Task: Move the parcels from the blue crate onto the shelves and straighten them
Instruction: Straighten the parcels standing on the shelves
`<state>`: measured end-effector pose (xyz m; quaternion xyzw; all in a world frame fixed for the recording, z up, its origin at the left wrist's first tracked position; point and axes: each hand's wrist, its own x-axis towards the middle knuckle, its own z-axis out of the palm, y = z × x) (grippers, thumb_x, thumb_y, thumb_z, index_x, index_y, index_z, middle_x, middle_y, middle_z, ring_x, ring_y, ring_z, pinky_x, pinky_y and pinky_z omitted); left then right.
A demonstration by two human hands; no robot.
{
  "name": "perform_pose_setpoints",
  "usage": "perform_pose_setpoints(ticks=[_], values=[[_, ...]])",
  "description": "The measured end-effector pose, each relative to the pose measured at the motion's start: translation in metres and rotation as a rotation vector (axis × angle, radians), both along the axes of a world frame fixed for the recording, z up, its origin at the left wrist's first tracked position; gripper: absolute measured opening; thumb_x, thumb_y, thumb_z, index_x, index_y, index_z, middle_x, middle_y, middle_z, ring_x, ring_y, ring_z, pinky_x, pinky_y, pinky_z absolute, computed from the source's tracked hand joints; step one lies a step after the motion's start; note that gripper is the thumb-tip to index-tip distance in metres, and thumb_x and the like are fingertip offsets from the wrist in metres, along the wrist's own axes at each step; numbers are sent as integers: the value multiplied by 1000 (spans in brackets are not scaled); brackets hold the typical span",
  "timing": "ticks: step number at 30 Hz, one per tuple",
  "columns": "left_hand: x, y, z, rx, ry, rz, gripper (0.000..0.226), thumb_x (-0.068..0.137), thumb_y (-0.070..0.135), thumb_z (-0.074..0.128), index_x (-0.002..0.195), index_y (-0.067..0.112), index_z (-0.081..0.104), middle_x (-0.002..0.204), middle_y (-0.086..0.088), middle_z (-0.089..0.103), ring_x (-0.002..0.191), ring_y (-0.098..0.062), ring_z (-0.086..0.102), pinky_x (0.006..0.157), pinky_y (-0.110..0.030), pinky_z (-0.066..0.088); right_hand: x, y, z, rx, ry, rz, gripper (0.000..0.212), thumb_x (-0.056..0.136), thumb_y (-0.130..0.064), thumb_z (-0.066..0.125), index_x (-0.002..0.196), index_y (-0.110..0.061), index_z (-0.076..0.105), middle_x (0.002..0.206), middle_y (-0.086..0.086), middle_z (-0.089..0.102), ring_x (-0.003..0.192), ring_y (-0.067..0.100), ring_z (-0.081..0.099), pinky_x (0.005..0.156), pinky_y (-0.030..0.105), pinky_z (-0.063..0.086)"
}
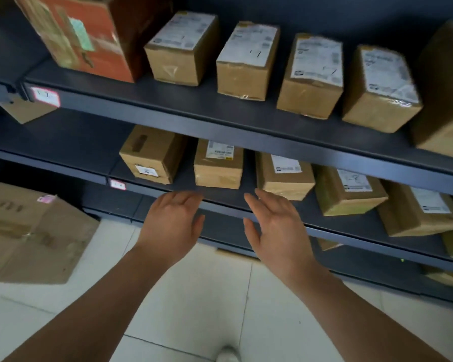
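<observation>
Dark metal shelves fill the view. On the lower shelf (pixel 220 202) stands a row of several brown cardboard parcels. One small parcel (pixel 218 164) with a white label sits just beyond my hands. My left hand (pixel 171 222) and my right hand (pixel 273 224) hover in front of that shelf's edge, palms facing each other, fingers straight, holding nothing and touching nothing. Another parcel (pixel 152 154) stands to its left and one more (pixel 284 176) to its right. The upper shelf (pixel 194 111) carries several labelled parcels. No blue crate is in view.
A tall orange-red carton (pixel 89 35) stands at the upper shelf's left end. A big brown carton (pixel 34 231) lies on the pale tiled floor at the left. A large box (pixel 445 95) sits at the upper shelf's right. The toe of a shoe (pixel 228 354) shows below.
</observation>
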<state>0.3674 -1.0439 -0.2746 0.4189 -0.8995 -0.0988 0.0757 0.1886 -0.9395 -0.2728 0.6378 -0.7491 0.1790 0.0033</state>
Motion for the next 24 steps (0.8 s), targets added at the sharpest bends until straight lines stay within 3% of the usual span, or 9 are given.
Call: perform_pose_setpoints(ticks=[7, 12, 16, 18, 24], values=[[21, -66, -69, -50, -100, 48, 54, 95, 34, 48, 144, 18, 34, 148, -5, 38, 138, -25, 30, 112, -39, 24, 11, -73, -69, 52, 54, 41, 43, 91, -30, 56, 130, -12, 54, 130, 12, 56, 118, 31, 53, 103, 46, 41], [38, -126, -104, -91, -135, 111, 60, 95, 36, 46, 148, 19, 23, 155, -7, 23, 143, -28, 16, 116, -45, 17, -1, -123, -112, 131, 123, -10, 53, 91, -30, 54, 140, -14, 42, 141, 17, 44, 128, 36, 40, 109, 49, 32], [45, -175, -118, -137, -144, 90, 64, 96, 37, 46, 150, 25, 14, 158, -3, 15, 144, -29, 9, 117, -47, 13, -9, -158, -131, 206, 167, -151, 62, 91, -38, 50, 147, -25, 26, 151, 14, 25, 140, 34, 20, 114, 52, 18], [45, -194, -122, -131, -108, 70, 58, 97, 37, 42, 149, 27, 19, 157, -3, 18, 144, -32, 12, 117, -48, 12, -8, -173, -137, 213, 141, -200, 60, 93, -38, 48, 147, -28, 24, 153, 13, 22, 142, 35, 15, 114, 52, 17], [56, -217, -137, -231, -54, -32, 50, 96, 33, 44, 144, 21, 36, 150, -11, 34, 138, -41, 25, 114, -55, 14, 18, -190, -152, 42, 71, -348, 48, 94, -25, 51, 141, -23, 41, 147, 17, 34, 136, 42, 26, 108, 54, 27]])
